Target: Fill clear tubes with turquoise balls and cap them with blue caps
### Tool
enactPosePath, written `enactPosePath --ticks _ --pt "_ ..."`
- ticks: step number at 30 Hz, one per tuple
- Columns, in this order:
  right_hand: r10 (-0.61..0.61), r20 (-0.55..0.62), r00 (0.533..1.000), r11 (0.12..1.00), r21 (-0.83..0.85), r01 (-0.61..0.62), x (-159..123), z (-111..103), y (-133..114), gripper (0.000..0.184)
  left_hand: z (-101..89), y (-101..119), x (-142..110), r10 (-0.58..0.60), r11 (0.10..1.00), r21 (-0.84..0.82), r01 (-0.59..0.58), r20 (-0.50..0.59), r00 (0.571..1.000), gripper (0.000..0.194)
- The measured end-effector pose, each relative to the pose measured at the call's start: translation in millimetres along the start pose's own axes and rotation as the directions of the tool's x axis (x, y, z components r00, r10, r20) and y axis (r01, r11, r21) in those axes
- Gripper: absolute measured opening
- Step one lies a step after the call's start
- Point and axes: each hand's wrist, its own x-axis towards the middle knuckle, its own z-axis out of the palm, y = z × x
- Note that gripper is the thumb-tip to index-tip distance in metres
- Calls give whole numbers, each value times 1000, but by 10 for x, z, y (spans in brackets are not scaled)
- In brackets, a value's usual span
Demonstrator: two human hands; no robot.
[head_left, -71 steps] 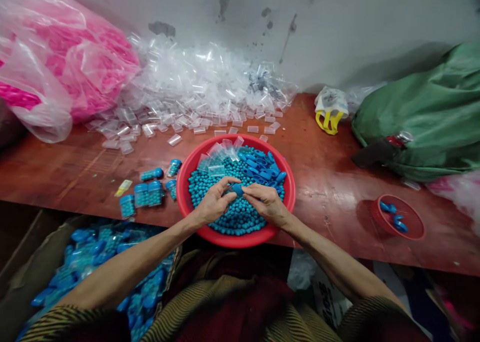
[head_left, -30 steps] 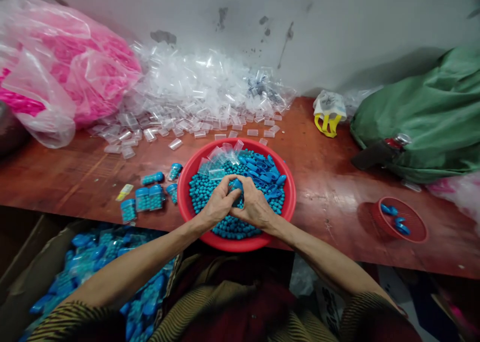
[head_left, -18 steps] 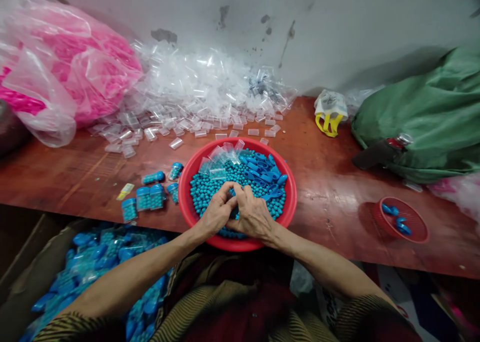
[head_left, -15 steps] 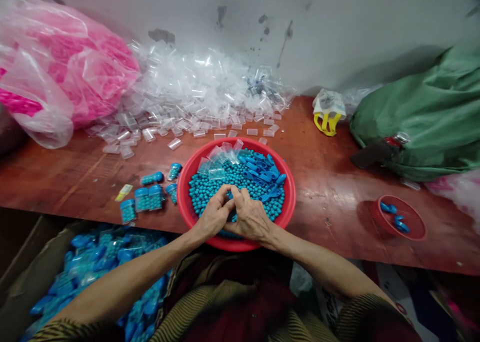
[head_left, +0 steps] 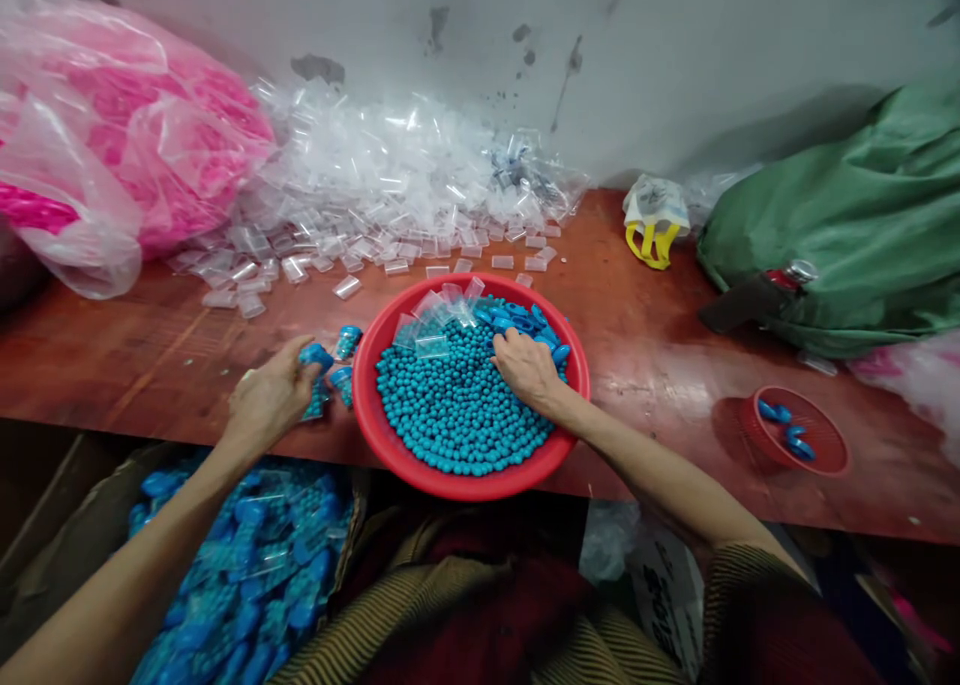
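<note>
My left hand (head_left: 271, 393) is left of the basin, thumb and forefinger pinching a small clear container with a blue cap (head_left: 316, 356). Another bead-filled container (head_left: 315, 402) shows beside its fingers, and two more blue-capped containers (head_left: 349, 342) stand near the basin's rim. Over the red basin (head_left: 365, 420), my right hand (head_left: 527, 367) has its fingers curled down at the pile of blue plastic caps (head_left: 517, 315); its fingertips are partly hidden. Turquoise beads (head_left: 457, 420) fill the basin, with several empty clear tubes (head_left: 433, 340) lying on them.
Behind the basin is a heap of clear tubes (head_left: 397, 185), beside a bag of pink pieces (head_left: 150, 135). A red basket (head_left: 829, 445) with blue pieces, a dark bottle (head_left: 750, 303) and a green sack (head_left: 825, 215) are on the right. Below left stands a box of filled containers (head_left: 255, 565).
My hands have parted from above the beads. The left has moved left to the containers on the table; the right has moved up and right to the blue caps.
</note>
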Motion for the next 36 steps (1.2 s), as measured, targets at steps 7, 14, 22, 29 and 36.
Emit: enactPosePath --ticks 7,14,22,29,36 --pt "-64 29 998 998 25 64 115 32 61 29 218 766 54 362 914 177 -365 52 931 38" --pt "-37 131 991 591 802 -84 151 90 256 47 612 1236 465 438 846 144 -514 365 822 34" --pt "38 260 965 293 920 -259 47 165 316 30 751 1207 453 399 869 89 -486 454 797 40" --pt "20 50 999 498 866 -53 -68 145 439 24 783 1191 270 379 925 -208 -318 466 799 34" --pt "67 -246 967 730 673 121 -189 -128 530 24 979 1599 200 342 868 -496 -27 557 757 16"
